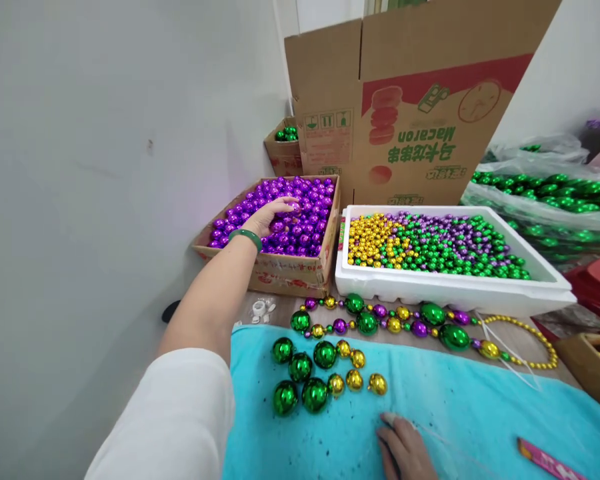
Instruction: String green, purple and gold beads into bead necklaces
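Currently, I am watching both hands from a distance through the head camera, and they are working well apart.

Left hand (269, 215): sitting at the far left, among the purple balls (303, 230), fingers curving over them. I cannot tell whether it is gripping one. A green bangle (245, 235) is circling its wrist. The purple balls are filling a low cardboard box (293, 276) on the bench (285, 315).

Right hand (407, 445): resting at the near edge on a turquoise towel (430, 383), partly cut off by the edge of view. A thin clear thread (437, 437) is running rightward from beside its fingertips; I cannot tell whether they are pinching it.

Between the hands, on the towel, I am counting five green balls (300, 367) on the left and five smaller gold balls (354, 380) just right of them. Beyond these, a strung bead necklace (455, 337) is lying in two rows, a loop of small gold beads ending it on the right.

Farther back, a white foam box (410, 285) is standing right of the cardboard box, holding loose gold, green and purple beads. A tall carton (380, 80) with upside-down print is rising behind both. A pink packet (547, 459) is lying near right.
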### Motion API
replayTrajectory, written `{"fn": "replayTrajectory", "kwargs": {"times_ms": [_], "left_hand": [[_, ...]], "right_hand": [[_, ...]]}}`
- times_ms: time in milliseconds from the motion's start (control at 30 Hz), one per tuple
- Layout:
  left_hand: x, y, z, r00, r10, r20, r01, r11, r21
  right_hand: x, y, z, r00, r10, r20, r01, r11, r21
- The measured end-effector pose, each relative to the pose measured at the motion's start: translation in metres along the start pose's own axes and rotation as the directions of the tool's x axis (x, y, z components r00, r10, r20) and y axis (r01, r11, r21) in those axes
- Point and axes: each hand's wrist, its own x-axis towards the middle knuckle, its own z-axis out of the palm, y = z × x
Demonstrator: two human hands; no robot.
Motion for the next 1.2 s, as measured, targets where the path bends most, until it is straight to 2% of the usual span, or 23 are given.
{"fn": "replayTrajectory", "kwargs": {"times_ms": [100, 167, 233, 300, 333, 367, 400, 467, 500, 567, 633, 733, 1033, 1133, 1200], "left_hand": [[-0.03, 0.01, 0.015, 0.998, 0.041, 0.048, -0.044, 0.997, 0.058], [-0.047, 0.009, 0.037, 0.986, 0.14, 0.092, -0.152, 0.979, 0.135], [-0.067, 0.001, 0.071, 0.965, 0.171, 0.199, -0.208, 0.961, 0.183], [-0.095, -0.011, 0.114, 0.929, 0.114, 0.352, -0.206, 0.949, 0.237], [-0.112, -0.017, 0.139, 0.893, 0.107, 0.437, -0.245, 0.931, 0.271], [-0.129, -0.023, 0.163, 0.835, 0.107, 0.541, -0.324, 0.889, 0.324], [-0.145, -0.03, 0.187, 0.769, 0.113, 0.629, -0.433, 0.816, 0.384], [-0.169, -0.044, 0.227, 0.633, 0.135, 0.762, -0.659, 0.611, 0.439], [-0.175, -0.052, 0.243, 0.587, 0.141, 0.797, -0.729, 0.52, 0.445], [-0.179, -0.069, 0.262, 0.541, 0.116, 0.833, -0.798, 0.384, 0.464], [-0.176, -0.085, 0.268, 0.525, 0.08, 0.847, -0.821, 0.312, 0.479], [-0.168, -0.101, 0.265, 0.502, 0.043, 0.864, -0.837, 0.276, 0.472], [-0.168, -0.111, 0.249, 0.424, -0.082, 0.902, -0.826, 0.373, 0.422], [-0.173, -0.096, 0.235, 0.447, -0.047, 0.894, -0.784, 0.46, 0.416], [-0.172, -0.075, 0.217, 0.502, 0.059, 0.863, -0.747, 0.533, 0.398]], "right_hand": [[0.012, -0.014, -0.017, 0.993, 0.113, 0.044, -0.117, 0.989, 0.094], [0.02, -0.021, -0.025, 0.985, 0.151, 0.088, -0.162, 0.976, 0.144], [0.024, -0.022, -0.027, 0.964, 0.177, 0.2, -0.211, 0.963, 0.166], [0.024, -0.02, -0.026, 0.947, 0.191, 0.259, -0.24, 0.955, 0.175], [0.024, -0.019, -0.025, 0.937, 0.195, 0.289, -0.251, 0.952, 0.173], [0.024, -0.019, -0.025, 0.93, 0.199, 0.309, -0.261, 0.95, 0.171], [0.024, -0.019, -0.025, 0.924, 0.202, 0.325, -0.267, 0.949, 0.169], [0.024, -0.02, -0.025, 0.919, 0.206, 0.336, -0.273, 0.948, 0.166], [0.024, -0.02, -0.025, 0.92, 0.206, 0.333, -0.273, 0.948, 0.167], [0.024, -0.021, -0.025, 0.923, 0.21, 0.321, -0.275, 0.946, 0.17], [0.025, -0.021, -0.026, 0.925, 0.217, 0.313, -0.28, 0.944, 0.173], [0.026, -0.021, -0.026, 0.922, 0.227, 0.313, -0.29, 0.942, 0.172], [0.024, -0.02, -0.025, 0.928, 0.221, 0.301, -0.286, 0.939, 0.192], [0.024, -0.02, -0.024, 0.934, 0.215, 0.285, -0.279, 0.938, 0.207], [0.024, -0.02, -0.024, 0.934, 0.216, 0.284, -0.28, 0.938, 0.206]]}}
